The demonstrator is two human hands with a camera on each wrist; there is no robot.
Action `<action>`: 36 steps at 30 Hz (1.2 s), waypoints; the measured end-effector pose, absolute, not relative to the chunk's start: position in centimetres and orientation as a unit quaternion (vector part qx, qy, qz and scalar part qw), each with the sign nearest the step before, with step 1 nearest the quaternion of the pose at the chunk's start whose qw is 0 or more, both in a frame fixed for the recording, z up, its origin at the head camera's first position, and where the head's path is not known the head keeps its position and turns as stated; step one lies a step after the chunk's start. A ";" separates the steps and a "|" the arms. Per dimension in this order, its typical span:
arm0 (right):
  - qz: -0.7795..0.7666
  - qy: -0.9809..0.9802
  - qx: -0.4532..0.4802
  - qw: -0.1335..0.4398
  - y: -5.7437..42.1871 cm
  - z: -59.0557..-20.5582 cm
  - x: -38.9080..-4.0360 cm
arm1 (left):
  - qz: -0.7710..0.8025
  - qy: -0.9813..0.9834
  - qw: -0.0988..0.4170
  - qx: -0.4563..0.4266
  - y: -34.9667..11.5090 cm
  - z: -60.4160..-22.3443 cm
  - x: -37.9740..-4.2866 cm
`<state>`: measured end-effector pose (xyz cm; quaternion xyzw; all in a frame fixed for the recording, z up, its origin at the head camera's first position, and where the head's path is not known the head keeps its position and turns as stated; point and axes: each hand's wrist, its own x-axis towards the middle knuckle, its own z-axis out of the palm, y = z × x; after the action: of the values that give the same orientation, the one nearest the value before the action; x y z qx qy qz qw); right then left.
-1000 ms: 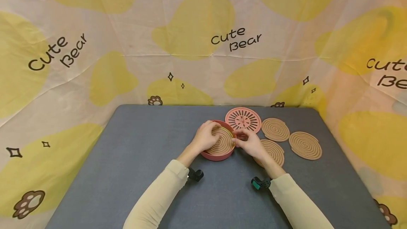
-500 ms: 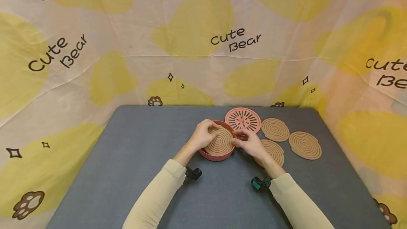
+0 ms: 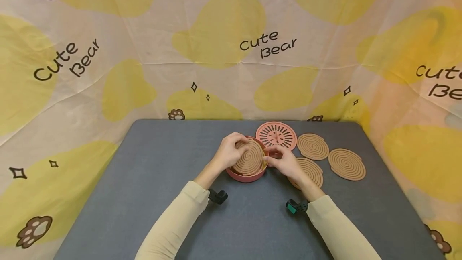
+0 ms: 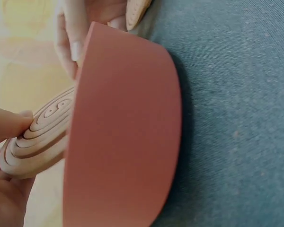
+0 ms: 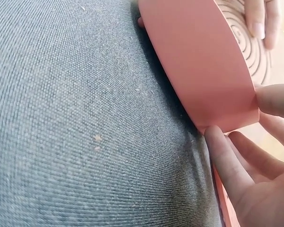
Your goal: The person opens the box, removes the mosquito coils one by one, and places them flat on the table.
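Observation:
My left hand pinches a tan mosquito coil between thumb and fingers at its left edge. In the left wrist view the coil is tilted, its held side raised above the rim of the round red tin and its far side hidden behind the wall. My right hand holds the tin at its right rim. The right wrist view has the fingers against the outside wall and one digit on the rim. What lies under the coil inside the tin is mostly hidden.
A pink slotted lid lies behind the tin, close to my right hand. Two more coils, a rear one and an outer one, lie to the right. A third coil is partly beneath my right forearm. Printed cloth hangs behind the table.
My left hand has moved slightly up and left, and the coil it pinches has risen and tilted in the tin. My right hand stays at the rim.

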<state>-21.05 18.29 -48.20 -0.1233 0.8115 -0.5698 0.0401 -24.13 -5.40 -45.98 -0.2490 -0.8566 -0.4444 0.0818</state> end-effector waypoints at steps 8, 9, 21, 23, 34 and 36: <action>-0.564 0.816 -0.122 0.036 18.6 -49.2 -21.6 | -0.450 -0.840 0.121 -0.279 -5.8 -44.1 -23.5; -0.562 0.817 -0.123 0.035 18.6 -49.2 -21.6 | -0.451 -0.838 0.124 -0.281 -5.9 -43.9 -23.4; -0.563 0.816 -0.127 0.039 18.6 -49.1 -21.6 | -0.469 -0.832 0.144 -0.258 -8.6 -41.6 -23.2; -0.567 0.813 -0.125 0.046 18.6 -49.1 -21.6 | -0.472 -0.832 0.148 -0.252 -9.1 -41.6 -23.3; -0.585 0.799 -0.130 0.055 18.7 -49.5 -21.8 | -0.483 -0.830 0.175 -0.214 -12.8 -41.3 -23.5; -0.585 0.799 -0.129 0.056 18.8 -49.7 -21.8 | -0.486 -0.831 0.177 -0.203 -13.5 -41.3 -23.6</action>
<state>-21.77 18.83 -49.66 -0.1289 0.7991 -0.5845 0.0560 -23.56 -13.54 -41.29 -0.2027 -0.8315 -0.4862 0.1767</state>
